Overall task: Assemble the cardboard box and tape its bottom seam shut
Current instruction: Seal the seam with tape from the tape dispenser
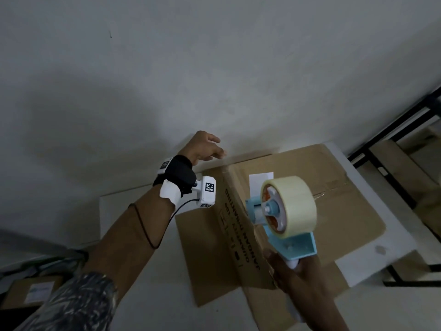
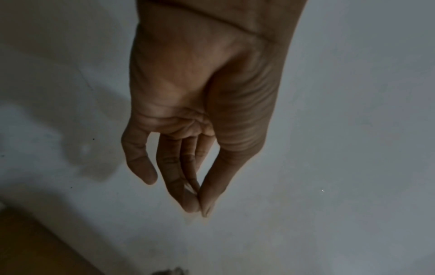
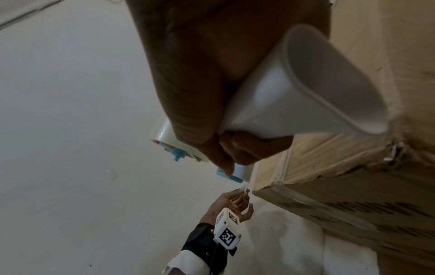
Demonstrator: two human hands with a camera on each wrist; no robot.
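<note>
A brown cardboard box [image 1: 334, 187] lies on a white table [image 1: 133, 211], its taped seam facing up. My right hand [image 1: 293, 271] grips the white handle [image 3: 306, 93] of a blue tape dispenser [image 1: 286, 211], which carries a big roll of clear tape and hovers above the box. My left hand [image 1: 207, 149] is at the box's far left corner, close to the wall. Thumb and fingertips [image 2: 190, 204] meet there and pinch the free end of the tape [image 3: 246, 189]. A faint clear strip runs from it back toward the roll.
A plain grey wall [image 1: 214, 68] rises right behind the table. A black metal frame [image 1: 405, 130] with more cardboard stands at the right. Another labelled box [image 1: 31, 290] sits low at the left. Bare tabletop shows left of the box.
</note>
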